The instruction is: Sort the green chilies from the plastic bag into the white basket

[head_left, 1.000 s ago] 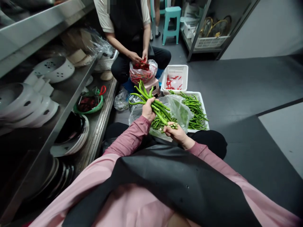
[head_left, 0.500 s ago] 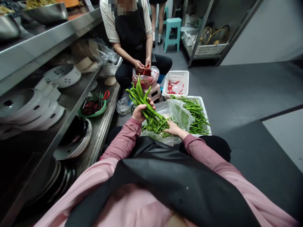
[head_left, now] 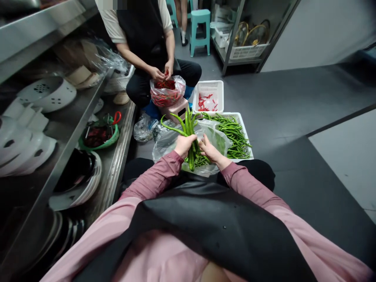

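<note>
My left hand (head_left: 185, 145) is closed around a bunch of long green chili peppers (head_left: 189, 126), held upright with their tips fanning out above the fist. Close on the right side of the bunch is my right hand (head_left: 209, 150), thumb and fingers apart, fingertips at the peppers' edge; I see nothing held in it. Below both hands lies a clear plastic bag (head_left: 164, 145) with more green peppers inside. Beyond it, to the right, a white basket (head_left: 249, 150) holds many green peppers (head_left: 235, 135).
A co-worker (head_left: 141, 33) sits opposite, fingering red chilies over a plastic bag (head_left: 167, 96) on a stool. A white basket (head_left: 220, 88) contains red chilies. On the left, a metal shelf (head_left: 73, 147) bears pans and a green bowl (head_left: 114, 139). A turquoise stool (head_left: 200, 31) stands behind.
My left hand has turned and brought the pepper bunch down over the bag, more upright. My right hand has come up from the bag to the bunch's side. The view has shifted right.
</note>
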The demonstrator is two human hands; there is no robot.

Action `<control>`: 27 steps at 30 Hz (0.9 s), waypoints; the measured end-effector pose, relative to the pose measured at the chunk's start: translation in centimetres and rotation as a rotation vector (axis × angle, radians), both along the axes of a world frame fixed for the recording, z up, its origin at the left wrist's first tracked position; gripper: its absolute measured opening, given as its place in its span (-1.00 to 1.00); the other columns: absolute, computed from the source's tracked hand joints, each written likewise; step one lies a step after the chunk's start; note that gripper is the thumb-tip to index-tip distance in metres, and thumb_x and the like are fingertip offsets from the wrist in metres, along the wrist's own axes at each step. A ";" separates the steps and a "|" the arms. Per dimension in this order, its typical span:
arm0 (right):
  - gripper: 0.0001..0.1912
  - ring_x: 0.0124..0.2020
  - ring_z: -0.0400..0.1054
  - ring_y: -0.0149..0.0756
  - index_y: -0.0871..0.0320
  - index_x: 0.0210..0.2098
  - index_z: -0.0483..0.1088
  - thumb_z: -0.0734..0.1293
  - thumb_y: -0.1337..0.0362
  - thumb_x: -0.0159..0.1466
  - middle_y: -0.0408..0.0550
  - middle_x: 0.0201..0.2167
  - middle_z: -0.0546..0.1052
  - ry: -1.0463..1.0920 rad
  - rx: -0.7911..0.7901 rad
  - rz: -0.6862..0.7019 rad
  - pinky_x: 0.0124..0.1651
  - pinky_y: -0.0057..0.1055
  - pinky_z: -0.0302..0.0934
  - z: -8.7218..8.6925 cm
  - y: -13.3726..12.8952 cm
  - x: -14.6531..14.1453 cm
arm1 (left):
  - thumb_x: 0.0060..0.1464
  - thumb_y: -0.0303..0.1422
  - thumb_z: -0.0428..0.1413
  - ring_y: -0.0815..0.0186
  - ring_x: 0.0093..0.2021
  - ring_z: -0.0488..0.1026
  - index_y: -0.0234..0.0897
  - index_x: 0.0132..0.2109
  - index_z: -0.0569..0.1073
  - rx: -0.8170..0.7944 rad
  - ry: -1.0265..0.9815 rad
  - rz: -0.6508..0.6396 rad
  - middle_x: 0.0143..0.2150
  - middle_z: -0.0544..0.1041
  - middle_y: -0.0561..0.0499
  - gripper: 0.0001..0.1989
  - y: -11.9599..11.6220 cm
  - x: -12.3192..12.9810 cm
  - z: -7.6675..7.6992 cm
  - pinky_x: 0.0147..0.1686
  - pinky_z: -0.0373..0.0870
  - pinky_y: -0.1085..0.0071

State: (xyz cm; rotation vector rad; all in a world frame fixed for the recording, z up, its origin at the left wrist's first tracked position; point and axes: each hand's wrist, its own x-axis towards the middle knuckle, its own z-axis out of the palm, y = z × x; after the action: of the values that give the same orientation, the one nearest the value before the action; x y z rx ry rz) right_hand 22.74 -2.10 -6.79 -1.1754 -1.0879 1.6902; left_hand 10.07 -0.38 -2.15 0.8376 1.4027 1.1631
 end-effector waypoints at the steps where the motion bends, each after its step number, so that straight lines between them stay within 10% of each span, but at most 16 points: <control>1: 0.19 0.31 -0.03 -0.02 0.05 0.36 -0.33 0.38 -0.20 -0.03 0.10 0.36 -0.08 -0.043 -0.004 0.015 0.24 0.01 -0.01 -0.4 -0.3 0.2 | -0.32 -0.38 0.22 0.29 -0.45 0.45 -0.36 -0.45 0.46 -0.023 0.006 0.006 -0.55 0.46 0.04 -0.82 -0.1 0.0 -0.2 -0.43 0.38 0.42; 12: -0.35 -0.08 0.39 -0.14 0.26 -0.02 0.34 0.50 0.24 -0.09 0.01 -0.18 0.53 0.076 0.177 -0.002 0.10 -0.17 0.20 1.1 -0.6 0.0 | -0.07 -0.22 0.20 0.16 0.01 0.40 -0.35 -0.10 0.45 0.105 -0.034 -0.494 -0.06 0.51 -0.12 -0.61 -1.8 0.7 2.3 0.08 0.24 0.24; 16: -0.47 -0.23 0.45 -0.19 0.21 -0.10 0.37 0.48 0.27 -0.07 -0.07 -0.31 0.56 0.262 0.031 0.069 -0.03 -0.21 0.30 1.7 -1.3 0.6 | -0.11 -0.28 0.20 0.14 -0.15 0.47 -0.35 -0.27 0.52 -0.033 0.003 -0.588 -0.23 0.56 -0.09 -0.75 -1.1 0.1 3.4 -0.05 0.32 0.23; 20: -0.47 -0.30 0.46 -0.21 0.19 -0.13 0.36 0.49 0.28 -0.11 -0.06 -0.30 0.55 0.385 -0.063 0.087 -0.14 -0.22 0.35 1.8 -1.9 0.3 | -0.16 -0.32 0.16 0.29 -0.43 0.44 -0.37 -0.42 0.48 -0.280 -0.104 -0.409 -0.45 0.53 -0.06 -0.83 -1.0 0.4 3.1 -0.28 0.35 0.31; 27: -0.39 -0.45 0.38 -0.39 0.13 -0.14 0.35 0.53 0.31 -0.20 -0.20 -0.45 0.50 0.443 -0.090 0.057 -0.31 -0.43 0.32 1.4 -2.9 2.0 | -0.22 -0.45 0.11 0.34 -0.40 0.44 -0.35 -0.32 0.45 -0.128 -0.259 -0.558 -0.43 0.52 0.02 -0.80 -2.2 0.8 2.7 -0.30 0.35 0.40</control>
State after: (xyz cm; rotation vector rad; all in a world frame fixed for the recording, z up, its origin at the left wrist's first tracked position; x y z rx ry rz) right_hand 24.76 -5.02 -5.37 -0.7724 -0.7811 1.9414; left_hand 10.82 -2.59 0.52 0.8777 0.9346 0.7116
